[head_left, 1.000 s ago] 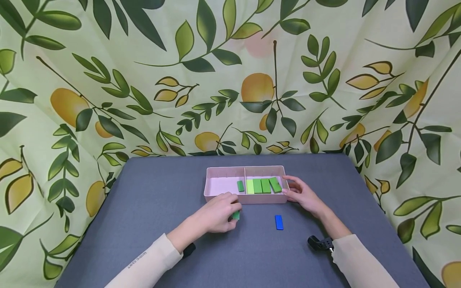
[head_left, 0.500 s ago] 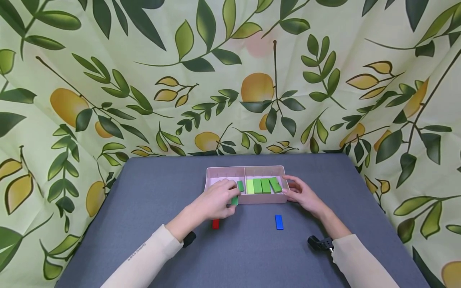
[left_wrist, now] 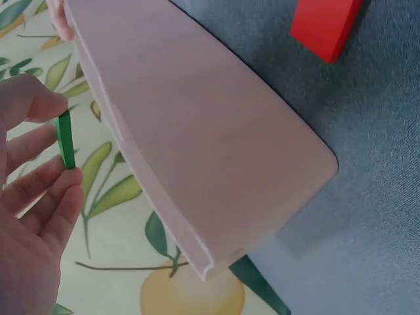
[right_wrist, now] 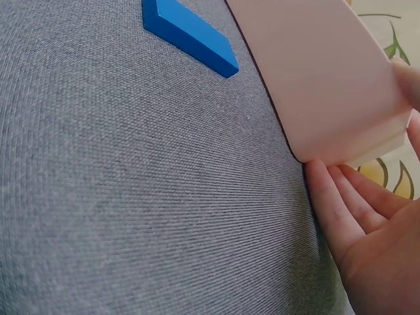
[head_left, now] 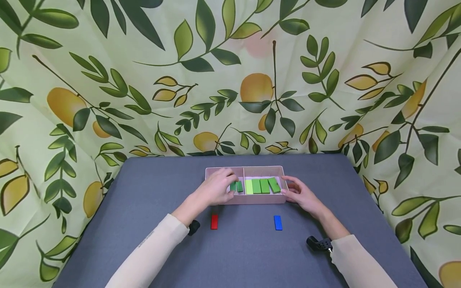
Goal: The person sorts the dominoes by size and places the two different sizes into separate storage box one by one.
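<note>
Green block above the pink box's left compartment

Left hand pinches it, thumb and fingers parted just enough; right hand holds the box's right end. Lowering it level, clear of the neighbouring green piece, should avoid knocks.

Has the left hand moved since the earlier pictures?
Yes: the left hand has moved forward and now reaches farther over the pink box.
</note>
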`<state>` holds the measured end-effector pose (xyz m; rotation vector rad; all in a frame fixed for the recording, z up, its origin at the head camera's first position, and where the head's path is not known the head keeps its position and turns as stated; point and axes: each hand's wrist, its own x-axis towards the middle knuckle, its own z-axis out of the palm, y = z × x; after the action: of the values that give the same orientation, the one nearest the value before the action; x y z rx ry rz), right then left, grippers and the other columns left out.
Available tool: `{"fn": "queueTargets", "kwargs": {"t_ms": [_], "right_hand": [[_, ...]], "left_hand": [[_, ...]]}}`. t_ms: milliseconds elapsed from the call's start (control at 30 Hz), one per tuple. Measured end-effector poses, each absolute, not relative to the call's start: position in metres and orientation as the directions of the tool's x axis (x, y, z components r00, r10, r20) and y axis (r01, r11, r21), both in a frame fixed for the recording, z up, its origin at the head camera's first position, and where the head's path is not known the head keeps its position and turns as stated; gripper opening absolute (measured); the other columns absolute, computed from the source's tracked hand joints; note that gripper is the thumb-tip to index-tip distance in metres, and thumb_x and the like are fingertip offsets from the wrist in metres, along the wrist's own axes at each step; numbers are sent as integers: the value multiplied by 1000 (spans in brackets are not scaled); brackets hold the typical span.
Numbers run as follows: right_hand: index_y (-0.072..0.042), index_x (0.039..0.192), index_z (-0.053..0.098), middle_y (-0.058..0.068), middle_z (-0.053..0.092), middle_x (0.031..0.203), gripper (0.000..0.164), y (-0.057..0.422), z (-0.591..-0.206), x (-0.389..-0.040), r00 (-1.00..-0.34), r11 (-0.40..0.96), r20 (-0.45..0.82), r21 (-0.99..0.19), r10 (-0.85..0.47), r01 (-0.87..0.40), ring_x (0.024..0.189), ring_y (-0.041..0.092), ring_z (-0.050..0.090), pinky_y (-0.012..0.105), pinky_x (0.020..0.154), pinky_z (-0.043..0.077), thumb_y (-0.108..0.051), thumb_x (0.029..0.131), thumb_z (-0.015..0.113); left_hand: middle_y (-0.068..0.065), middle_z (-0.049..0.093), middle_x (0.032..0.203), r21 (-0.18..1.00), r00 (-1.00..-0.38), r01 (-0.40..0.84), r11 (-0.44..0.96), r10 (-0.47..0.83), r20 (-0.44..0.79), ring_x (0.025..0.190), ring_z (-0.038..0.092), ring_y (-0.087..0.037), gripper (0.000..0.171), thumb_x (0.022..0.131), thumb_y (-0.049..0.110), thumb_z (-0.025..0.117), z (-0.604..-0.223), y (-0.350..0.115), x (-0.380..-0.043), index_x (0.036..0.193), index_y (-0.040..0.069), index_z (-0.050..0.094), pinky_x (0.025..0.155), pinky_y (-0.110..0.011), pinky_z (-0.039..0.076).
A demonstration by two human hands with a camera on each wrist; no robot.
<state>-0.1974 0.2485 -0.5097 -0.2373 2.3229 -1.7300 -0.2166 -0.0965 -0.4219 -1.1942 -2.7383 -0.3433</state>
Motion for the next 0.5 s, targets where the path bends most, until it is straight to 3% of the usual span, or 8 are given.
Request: {"fn": "queueTargets", "kwargs": {"t_ms": [500], "right_hand": [[-11, 156, 35, 29, 39, 148, 64, 247, -510, -200, -960, 280, -102, -960, -262, 25, 126, 41, 48, 38, 95, 55, -27, 101, 65]], "left_hand": [[-4, 62, 111, 170, -740, 668, 725, 671, 49, 98, 53, -21, 32, 86, 11, 74, -434, -89, -244, 118, 7, 71, 90, -35, 48]]}}
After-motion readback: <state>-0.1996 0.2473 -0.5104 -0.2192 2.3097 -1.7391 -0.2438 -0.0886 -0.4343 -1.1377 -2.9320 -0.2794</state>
